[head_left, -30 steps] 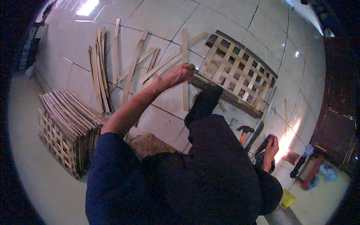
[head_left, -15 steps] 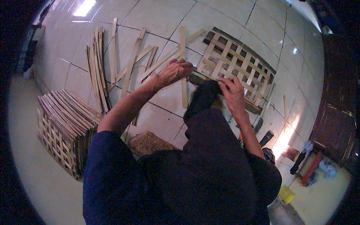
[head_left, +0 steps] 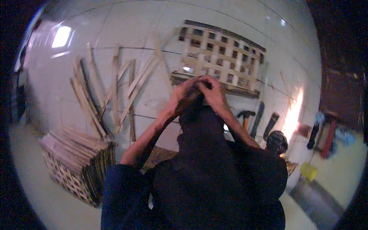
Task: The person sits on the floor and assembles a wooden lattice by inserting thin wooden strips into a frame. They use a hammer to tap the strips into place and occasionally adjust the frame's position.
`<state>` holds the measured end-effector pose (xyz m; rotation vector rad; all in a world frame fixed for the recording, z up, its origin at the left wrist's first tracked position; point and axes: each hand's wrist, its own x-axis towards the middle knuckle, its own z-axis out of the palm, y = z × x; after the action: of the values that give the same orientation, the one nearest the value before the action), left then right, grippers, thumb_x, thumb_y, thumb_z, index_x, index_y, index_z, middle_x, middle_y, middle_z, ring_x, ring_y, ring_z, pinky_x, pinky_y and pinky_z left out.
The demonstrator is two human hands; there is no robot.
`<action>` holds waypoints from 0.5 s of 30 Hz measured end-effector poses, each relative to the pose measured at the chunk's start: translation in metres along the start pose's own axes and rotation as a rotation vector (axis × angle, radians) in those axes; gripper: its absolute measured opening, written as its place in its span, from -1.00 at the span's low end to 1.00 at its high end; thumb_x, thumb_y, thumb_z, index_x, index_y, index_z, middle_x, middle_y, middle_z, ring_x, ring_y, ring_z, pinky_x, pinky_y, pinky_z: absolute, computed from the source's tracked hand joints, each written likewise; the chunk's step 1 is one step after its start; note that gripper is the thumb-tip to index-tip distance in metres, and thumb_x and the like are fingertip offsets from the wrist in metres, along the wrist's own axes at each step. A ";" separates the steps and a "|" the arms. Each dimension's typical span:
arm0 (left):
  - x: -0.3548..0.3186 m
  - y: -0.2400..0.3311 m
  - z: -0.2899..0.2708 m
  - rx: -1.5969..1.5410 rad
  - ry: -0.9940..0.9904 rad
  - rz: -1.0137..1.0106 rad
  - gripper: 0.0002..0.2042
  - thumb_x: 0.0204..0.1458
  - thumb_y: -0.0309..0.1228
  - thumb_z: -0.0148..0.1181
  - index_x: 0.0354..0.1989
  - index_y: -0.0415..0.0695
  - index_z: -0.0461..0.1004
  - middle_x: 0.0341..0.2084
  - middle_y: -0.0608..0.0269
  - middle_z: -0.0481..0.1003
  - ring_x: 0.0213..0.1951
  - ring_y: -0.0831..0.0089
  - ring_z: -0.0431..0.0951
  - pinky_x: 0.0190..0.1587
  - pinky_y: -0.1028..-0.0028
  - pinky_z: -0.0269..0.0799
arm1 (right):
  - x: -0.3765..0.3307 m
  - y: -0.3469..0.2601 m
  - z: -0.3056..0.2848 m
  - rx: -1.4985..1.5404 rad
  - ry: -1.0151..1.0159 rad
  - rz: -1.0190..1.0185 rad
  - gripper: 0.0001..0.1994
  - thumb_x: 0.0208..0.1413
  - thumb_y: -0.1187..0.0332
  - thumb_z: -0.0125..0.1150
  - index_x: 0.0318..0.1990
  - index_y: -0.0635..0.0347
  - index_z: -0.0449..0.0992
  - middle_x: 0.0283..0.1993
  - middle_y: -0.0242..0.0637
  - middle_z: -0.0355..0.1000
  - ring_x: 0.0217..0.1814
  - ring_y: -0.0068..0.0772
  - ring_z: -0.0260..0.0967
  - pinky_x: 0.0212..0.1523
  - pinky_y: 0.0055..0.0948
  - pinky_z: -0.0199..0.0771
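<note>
Hands meet at centre, left hand (head_left: 179, 100) and right hand (head_left: 212, 93) both clenched on a small dark piece (head_left: 196, 92), wooden lattice panel (head_left: 219, 57) lying flat on the floor just beyond, long axis left-right, right hand nearer.

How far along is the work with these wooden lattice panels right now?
Done: a stack of finished lattice panels stands on the floor at the left. In hand: the left hand and right hand meet at the near edge of one lattice panel lying flat. Left: loose slats lie unused beside it.
</note>
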<state>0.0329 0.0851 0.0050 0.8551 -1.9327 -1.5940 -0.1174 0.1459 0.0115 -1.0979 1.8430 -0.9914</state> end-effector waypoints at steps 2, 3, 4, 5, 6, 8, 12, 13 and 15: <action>0.004 0.009 0.001 0.021 -0.015 -0.082 -0.63 0.02 -0.43 0.20 0.04 -0.18 0.41 -0.12 0.04 0.53 -0.05 0.23 0.52 0.00 0.38 0.41 | -0.002 0.011 -0.002 0.107 0.005 -0.002 -0.79 0.09 0.29 0.22 -0.21 0.24 0.51 -0.22 -0.22 0.52 -0.15 -0.35 0.46 -0.07 -0.38 0.43; -0.003 -0.028 0.003 -0.078 0.022 -0.103 -0.67 0.03 -0.42 0.20 0.01 -0.16 0.45 -0.13 0.09 0.54 -0.06 0.31 0.53 -0.02 0.42 0.42 | -0.006 0.002 -0.001 0.187 0.011 -0.008 -0.82 0.09 0.33 0.21 -0.21 0.24 0.52 -0.26 -0.29 0.51 -0.19 -0.45 0.43 -0.11 -0.43 0.42; -0.002 -0.020 0.005 0.063 0.053 -0.093 -0.67 0.04 -0.42 0.20 0.01 -0.16 0.45 -0.14 0.10 0.55 -0.09 0.34 0.54 -0.04 0.42 0.42 | -0.009 -0.002 -0.001 0.267 0.027 -0.010 -0.84 0.10 0.37 0.21 -0.22 0.25 0.52 -0.30 -0.36 0.50 -0.23 -0.55 0.40 -0.15 -0.49 0.41; 0.001 -0.003 0.005 -0.010 0.015 -0.212 -0.68 0.04 -0.41 0.21 0.00 -0.16 0.46 -0.17 0.08 0.55 -0.15 0.34 0.56 -0.07 0.42 0.43 | -0.011 0.002 -0.005 0.201 0.039 -0.019 -0.84 0.10 0.36 0.21 -0.23 0.26 0.52 -0.30 -0.35 0.49 -0.24 -0.55 0.39 -0.15 -0.49 0.41; -0.002 -0.003 0.006 -0.126 0.057 -0.172 -0.68 0.02 -0.40 0.24 -0.02 -0.16 0.47 -0.23 0.08 0.56 -0.20 0.37 0.56 -0.13 0.43 0.44 | -0.009 0.005 -0.006 0.148 0.035 -0.036 -0.83 0.10 0.35 0.21 -0.24 0.27 0.52 -0.31 -0.35 0.49 -0.25 -0.56 0.39 -0.15 -0.49 0.40; 0.003 0.014 0.011 0.026 0.041 -0.143 -0.68 0.02 -0.42 0.25 -0.03 -0.17 0.47 -0.26 0.11 0.56 -0.23 0.40 0.56 -0.16 0.44 0.44 | -0.015 0.012 -0.013 0.161 0.057 -0.058 -0.82 0.10 0.33 0.21 -0.25 0.28 0.51 -0.32 -0.35 0.48 -0.26 -0.55 0.38 -0.15 -0.49 0.39; 0.000 0.025 0.013 -0.047 0.103 -0.189 -0.72 0.00 -0.44 0.26 -0.10 -0.22 0.49 -0.28 0.15 0.57 -0.26 0.47 0.53 -0.21 0.46 0.44 | -0.020 0.006 -0.020 0.187 0.013 -0.044 -0.79 0.13 0.30 0.20 -0.19 0.26 0.51 -0.31 -0.29 0.48 -0.27 -0.49 0.39 -0.20 -0.48 0.40; -0.003 0.024 0.010 -0.087 0.124 -0.230 -0.73 0.00 -0.44 0.26 -0.11 -0.23 0.50 -0.28 0.15 0.57 -0.26 0.47 0.53 -0.22 0.47 0.44 | -0.026 0.001 -0.022 0.197 -0.005 -0.029 -0.78 0.14 0.29 0.19 -0.17 0.25 0.51 -0.30 -0.27 0.48 -0.26 -0.48 0.40 -0.21 -0.49 0.40; 0.001 0.018 0.008 -0.076 0.069 -0.233 -0.76 0.00 -0.44 0.26 -0.15 -0.23 0.51 -0.29 0.16 0.57 -0.27 0.49 0.52 -0.22 0.47 0.43 | -0.049 0.012 -0.042 0.196 0.108 -0.060 -0.76 0.16 0.28 0.16 -0.13 0.25 0.51 -0.26 -0.22 0.48 -0.25 -0.46 0.41 -0.21 -0.47 0.42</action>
<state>0.0236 0.0925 0.0211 1.1215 -1.7654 -1.7331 -0.1420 0.2045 0.0284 -1.0024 1.7628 -1.2597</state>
